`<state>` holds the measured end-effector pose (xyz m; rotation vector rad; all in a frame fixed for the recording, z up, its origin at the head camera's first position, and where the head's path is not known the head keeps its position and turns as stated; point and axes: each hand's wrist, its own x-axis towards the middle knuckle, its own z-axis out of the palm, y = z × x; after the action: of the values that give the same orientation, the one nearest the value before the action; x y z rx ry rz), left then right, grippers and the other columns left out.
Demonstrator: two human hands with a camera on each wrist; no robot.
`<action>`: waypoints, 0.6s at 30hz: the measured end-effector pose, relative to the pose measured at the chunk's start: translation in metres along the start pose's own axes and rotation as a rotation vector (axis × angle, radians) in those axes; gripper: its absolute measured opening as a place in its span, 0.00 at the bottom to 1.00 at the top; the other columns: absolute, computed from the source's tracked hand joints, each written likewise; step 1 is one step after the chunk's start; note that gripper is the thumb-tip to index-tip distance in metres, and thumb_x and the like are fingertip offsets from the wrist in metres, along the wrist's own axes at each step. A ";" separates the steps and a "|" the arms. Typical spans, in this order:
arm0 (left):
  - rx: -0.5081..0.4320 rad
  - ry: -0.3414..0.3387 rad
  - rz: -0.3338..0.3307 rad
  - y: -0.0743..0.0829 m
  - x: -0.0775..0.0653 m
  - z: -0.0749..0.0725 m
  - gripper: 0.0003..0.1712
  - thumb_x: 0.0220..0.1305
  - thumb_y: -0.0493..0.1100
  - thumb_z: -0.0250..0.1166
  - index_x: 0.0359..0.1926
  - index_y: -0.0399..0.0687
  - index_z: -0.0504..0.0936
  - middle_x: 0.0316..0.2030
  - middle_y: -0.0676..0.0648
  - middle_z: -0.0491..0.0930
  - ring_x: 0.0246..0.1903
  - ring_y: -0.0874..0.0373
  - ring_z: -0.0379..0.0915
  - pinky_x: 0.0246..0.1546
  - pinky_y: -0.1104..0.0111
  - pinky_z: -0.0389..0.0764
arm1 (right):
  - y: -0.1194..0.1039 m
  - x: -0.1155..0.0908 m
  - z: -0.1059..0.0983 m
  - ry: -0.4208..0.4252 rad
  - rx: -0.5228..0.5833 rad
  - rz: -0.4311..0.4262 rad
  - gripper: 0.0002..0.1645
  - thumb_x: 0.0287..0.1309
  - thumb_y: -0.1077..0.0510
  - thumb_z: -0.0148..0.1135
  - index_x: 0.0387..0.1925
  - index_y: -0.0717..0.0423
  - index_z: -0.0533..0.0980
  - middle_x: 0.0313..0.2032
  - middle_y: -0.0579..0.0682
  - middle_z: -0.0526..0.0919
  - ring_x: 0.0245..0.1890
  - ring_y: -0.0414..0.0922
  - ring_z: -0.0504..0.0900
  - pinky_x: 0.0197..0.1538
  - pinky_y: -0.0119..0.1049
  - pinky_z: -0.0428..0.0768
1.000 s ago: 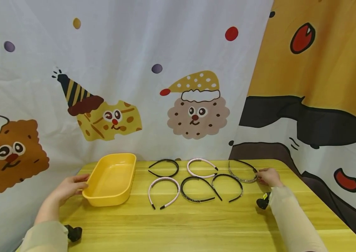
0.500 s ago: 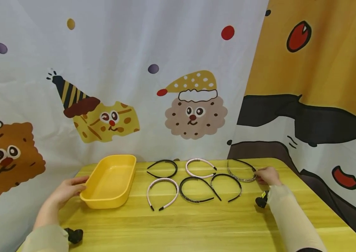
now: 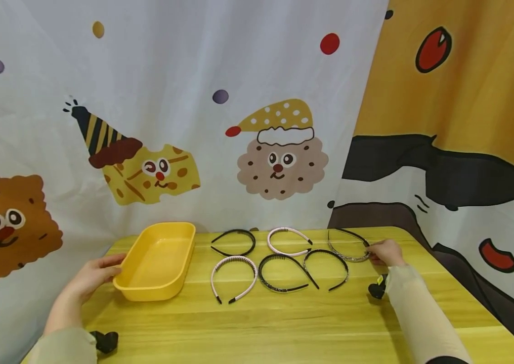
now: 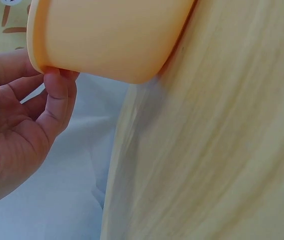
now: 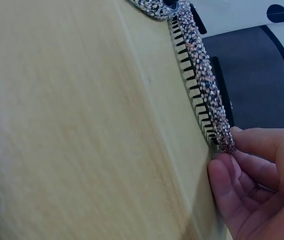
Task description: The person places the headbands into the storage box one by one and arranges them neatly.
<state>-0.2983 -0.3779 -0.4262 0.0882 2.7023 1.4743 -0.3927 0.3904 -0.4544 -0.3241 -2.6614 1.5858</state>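
My left hand [image 3: 90, 277] grips the near left rim of a yellow plastic tray [image 3: 147, 293]. In the left wrist view, fingers and thumb of that hand [image 4: 21, 122] pinch the lip of the tray [image 4: 111, 42]. At the right, my right hand [image 3: 388, 253] pinches the side of a glittery headband [image 3: 352, 259] lying at the table's back right. The right wrist view shows its speckled band [image 5: 207, 80] with black comb teeth along the inside, its end between the thumb and fingers of the hand [image 5: 274, 182].
Between the hands lie a black headband [image 3: 253, 242] and a pink one [image 3: 280, 251] at the back. Nearer are another pink headband [image 3: 254, 275], a black toothed one [image 3: 262, 275] and a thin dark one [image 3: 345, 270]. A cartoon curtain [image 3: 220, 167] hangs behind the wooden table [image 3: 248, 333].
The tray and left hand have shifted slightly left and nearer in view, while the camera view itself drifts a little. The right hand keeps its hold on the glittery headband.
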 end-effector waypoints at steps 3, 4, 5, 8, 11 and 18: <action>-0.015 -0.007 0.008 0.002 0.000 0.000 0.34 0.71 0.42 0.57 0.69 0.25 0.59 0.65 0.26 0.62 0.46 0.60 0.75 0.42 0.71 0.79 | -0.001 -0.002 -0.001 0.009 0.007 0.012 0.24 0.60 0.61 0.60 0.49 0.82 0.74 0.24 0.52 0.82 0.23 0.43 0.82 0.30 0.38 0.84; -0.024 -0.009 0.010 0.003 -0.001 0.001 0.34 0.71 0.42 0.57 0.69 0.25 0.59 0.65 0.26 0.62 0.46 0.62 0.75 0.42 0.71 0.79 | -0.001 -0.002 -0.001 0.012 0.014 0.012 0.24 0.61 0.62 0.60 0.49 0.82 0.74 0.24 0.52 0.82 0.23 0.43 0.83 0.31 0.38 0.84; -0.033 -0.010 0.012 0.003 -0.001 0.001 0.34 0.71 0.42 0.57 0.69 0.25 0.59 0.65 0.26 0.62 0.45 0.64 0.75 0.42 0.72 0.79 | -0.001 -0.003 -0.001 0.014 0.020 0.012 0.24 0.61 0.62 0.59 0.50 0.82 0.74 0.24 0.52 0.82 0.23 0.44 0.83 0.31 0.38 0.84; -0.053 -0.014 0.019 0.003 -0.001 0.001 0.34 0.71 0.41 0.56 0.69 0.25 0.58 0.65 0.26 0.62 0.43 0.68 0.75 0.42 0.71 0.79 | -0.001 -0.004 -0.001 0.022 0.051 0.017 0.24 0.62 0.63 0.59 0.50 0.83 0.72 0.24 0.52 0.82 0.24 0.44 0.83 0.31 0.38 0.84; -0.063 -0.016 0.018 0.003 -0.001 0.000 0.34 0.71 0.41 0.56 0.69 0.25 0.58 0.65 0.26 0.62 0.43 0.68 0.75 0.42 0.72 0.79 | -0.002 -0.006 0.000 0.027 0.088 0.025 0.24 0.63 0.63 0.58 0.51 0.83 0.71 0.24 0.52 0.82 0.23 0.44 0.83 0.31 0.38 0.84; -0.071 -0.027 -0.020 0.004 -0.002 0.000 0.35 0.71 0.42 0.57 0.69 0.25 0.57 0.65 0.26 0.62 0.43 0.68 0.75 0.43 0.70 0.79 | -0.001 -0.007 0.001 0.030 0.179 0.071 0.25 0.63 0.64 0.57 0.53 0.83 0.69 0.23 0.51 0.81 0.21 0.43 0.82 0.29 0.37 0.84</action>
<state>-0.2960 -0.3758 -0.4224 0.0774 2.6187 1.5501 -0.3866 0.3876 -0.4534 -0.4365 -2.4882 1.8087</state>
